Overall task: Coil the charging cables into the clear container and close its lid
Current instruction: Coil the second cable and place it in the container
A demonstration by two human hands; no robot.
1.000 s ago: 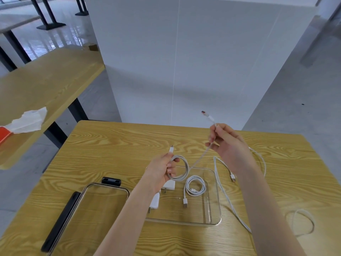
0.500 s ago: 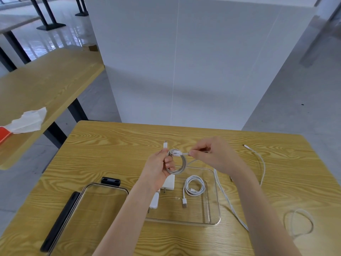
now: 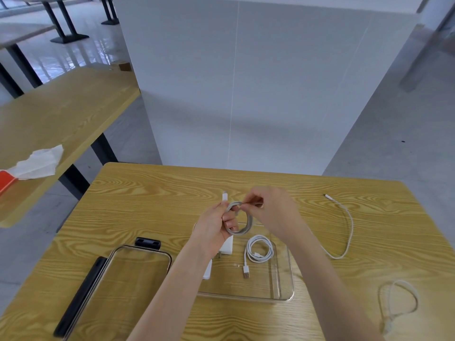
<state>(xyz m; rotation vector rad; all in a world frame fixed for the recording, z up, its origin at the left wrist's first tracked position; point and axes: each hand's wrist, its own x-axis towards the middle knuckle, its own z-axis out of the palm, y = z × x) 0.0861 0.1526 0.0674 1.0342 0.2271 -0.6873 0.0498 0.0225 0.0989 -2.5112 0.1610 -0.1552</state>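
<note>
My left hand (image 3: 216,226) grips a coiled white cable (image 3: 247,226) above the far edge of the clear container (image 3: 286,289), one plug sticking up past my fingers. My right hand (image 3: 273,212) pinches the cable's other end at the top of the coil. Inside the container lie a second coiled white cable (image 3: 259,251) and white charger blocks (image 3: 227,247), partly hidden by my left wrist. The clear lid (image 3: 118,284) with black clips lies flat to the container's left. A loose white cable (image 3: 347,230) trails over the table at the right.
Another loose cable loop (image 3: 398,301) lies near the table's right front corner. A white partition wall (image 3: 246,94) stands just behind the wooden table (image 3: 147,198). A second wooden table (image 3: 49,114) at the left carries crumpled tissue (image 3: 37,163).
My right hand came down from its raised position and brought the cable's free end in to the coil held by my left hand. The stretched length is now wound up.
</note>
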